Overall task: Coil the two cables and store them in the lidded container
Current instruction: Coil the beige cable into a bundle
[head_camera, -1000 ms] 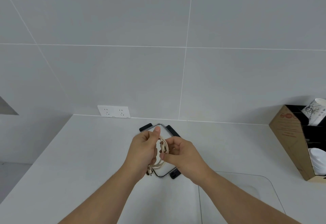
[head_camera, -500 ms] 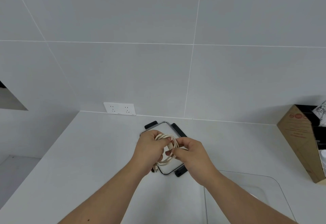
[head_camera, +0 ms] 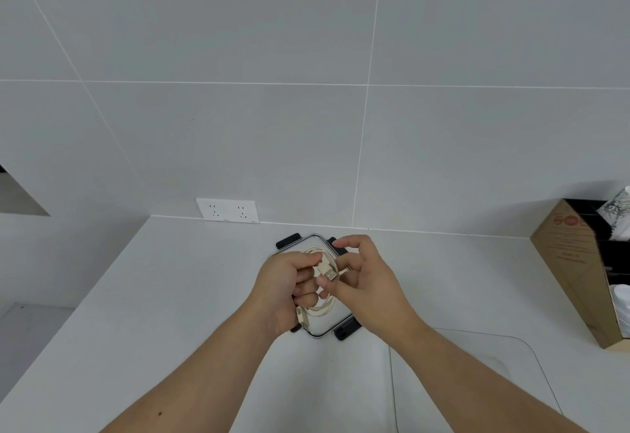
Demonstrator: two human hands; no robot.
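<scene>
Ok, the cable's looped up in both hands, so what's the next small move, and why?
Probably tuck the USB plug through the cable coil to lock it: the left hand grips the loops, and the right hand pinches the free plug end, above the container.

Bare left grip (head_camera: 280, 284) and right grip (head_camera: 370, 287); bare forearms (head_camera: 477, 378), small dark mole (head_camera: 160, 414) on the left
</scene>
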